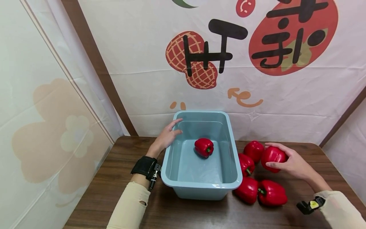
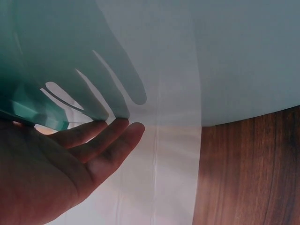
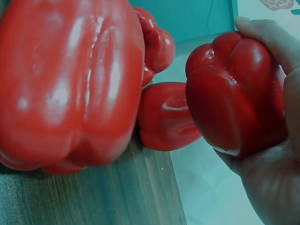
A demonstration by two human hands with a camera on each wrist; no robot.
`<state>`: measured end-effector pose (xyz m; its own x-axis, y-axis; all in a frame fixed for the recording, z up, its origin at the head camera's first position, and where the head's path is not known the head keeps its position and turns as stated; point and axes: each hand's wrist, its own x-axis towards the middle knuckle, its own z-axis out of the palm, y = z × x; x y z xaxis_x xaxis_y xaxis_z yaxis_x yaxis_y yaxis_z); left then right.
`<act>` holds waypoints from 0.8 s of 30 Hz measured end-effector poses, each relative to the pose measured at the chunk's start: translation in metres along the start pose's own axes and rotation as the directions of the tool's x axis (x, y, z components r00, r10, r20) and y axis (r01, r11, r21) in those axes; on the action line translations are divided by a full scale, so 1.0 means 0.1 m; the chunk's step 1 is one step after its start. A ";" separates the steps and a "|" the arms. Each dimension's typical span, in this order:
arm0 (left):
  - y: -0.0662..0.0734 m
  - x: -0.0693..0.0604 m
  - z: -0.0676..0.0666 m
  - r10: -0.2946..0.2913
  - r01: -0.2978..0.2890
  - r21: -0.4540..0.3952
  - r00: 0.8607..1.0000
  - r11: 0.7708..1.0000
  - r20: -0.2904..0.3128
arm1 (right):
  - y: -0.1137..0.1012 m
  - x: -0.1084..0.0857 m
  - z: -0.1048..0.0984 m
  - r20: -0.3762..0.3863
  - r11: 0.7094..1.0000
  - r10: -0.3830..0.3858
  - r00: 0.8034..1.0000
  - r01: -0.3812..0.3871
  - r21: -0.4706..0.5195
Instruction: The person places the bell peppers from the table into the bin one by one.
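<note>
Tbl: R hand grips pepper, lobed end twd wrist.

This looks like a little booth, but I can't tell where. Cloth with big cartoon pictures hangs past the left hand and right hand, and a brown table is under them.

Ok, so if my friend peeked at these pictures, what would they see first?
Probably the shiny red peppers: four clustered on the brown table right of the blue tub, and a fifth pepper in the right hand. Next, the lone pepper inside the tub stands out. Behind, a big red drawing sits high on the white backdrop's right.
</note>
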<state>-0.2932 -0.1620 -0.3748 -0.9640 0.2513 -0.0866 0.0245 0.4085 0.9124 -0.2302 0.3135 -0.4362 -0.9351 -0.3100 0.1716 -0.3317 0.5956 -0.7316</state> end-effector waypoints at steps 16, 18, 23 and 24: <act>-0.20 0.10 0.02 0.028 -0.027 0.006 0.999 1.000 -0.034 | -0.13 0.05 -0.04 0.004 0.999 -0.013 1.000 0.013 0.038; -0.20 0.10 0.02 0.026 -0.026 0.003 0.999 1.000 -0.034 | -0.14 0.05 -0.04 0.008 0.999 -0.010 1.000 0.010 0.039; -0.20 0.11 0.01 0.026 -0.026 -0.012 0.999 1.000 -0.028 | -0.17 0.07 -0.05 0.010 0.999 -0.019 1.000 0.019 0.044; -0.20 0.11 0.01 0.027 -0.027 -0.014 0.999 1.000 -0.027 | -0.18 0.08 -0.05 0.009 0.999 -0.024 1.000 0.024 0.045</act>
<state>-0.3036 -0.1662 -0.3944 -0.9699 0.2383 -0.0510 0.0472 0.3889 0.9201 -0.2322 0.3041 -0.4181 -0.9257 -0.3310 0.1832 -0.3478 0.5542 -0.7562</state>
